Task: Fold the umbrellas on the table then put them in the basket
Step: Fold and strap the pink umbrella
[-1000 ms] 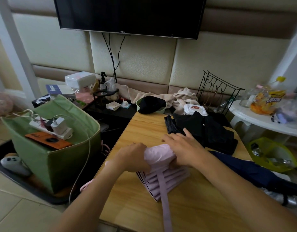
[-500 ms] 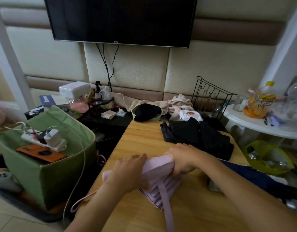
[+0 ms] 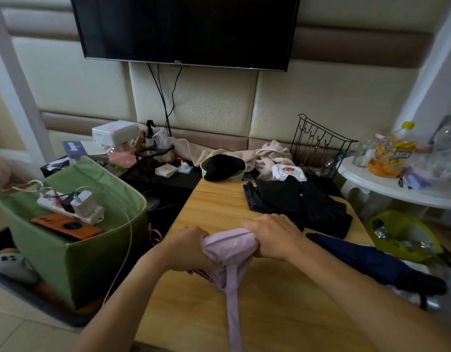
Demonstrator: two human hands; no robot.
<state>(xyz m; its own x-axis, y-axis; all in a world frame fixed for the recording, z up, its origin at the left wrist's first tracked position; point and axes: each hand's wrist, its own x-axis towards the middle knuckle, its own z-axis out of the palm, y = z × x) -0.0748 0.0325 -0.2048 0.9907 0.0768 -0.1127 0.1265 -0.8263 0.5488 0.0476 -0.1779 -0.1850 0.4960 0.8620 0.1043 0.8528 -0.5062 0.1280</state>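
Both hands grip the pink umbrella (image 3: 229, 246) over the wooden table (image 3: 282, 313). The left hand (image 3: 187, 248) has its fingers curled around the left end of the bundle, and the right hand (image 3: 272, 236) is closed around the right end, with knuckles up. The pink strap (image 3: 233, 311) hangs from the bundle toward the person, between the two forearms.

I think the folding is not finished, because the strap is loose. If one hand lets go before the strap is wound, the gathered cloth can open again. The hanging strap can also catch under the wrists or on the table edge.

Just to the right of the right hand lies the dark blue umbrella (image 3: 371, 260), reaching past the table's right edge, so a wide movement of the elbow could push it down. Beyond the right hand lies the black umbrella (image 3: 295, 201), unfolded and flat.

To the left of the left hand, lower than the table, stands the green basket (image 3: 97, 257). A power strip (image 3: 74, 208) with a charger and an orange phone (image 3: 67, 226) rest on its top, so they may block the opening.

Further away there is a wire rack (image 3: 320, 151), a white side table (image 3: 397, 189) with bottles, beige cloth, and a television (image 3: 186, 29) on the padded wall.
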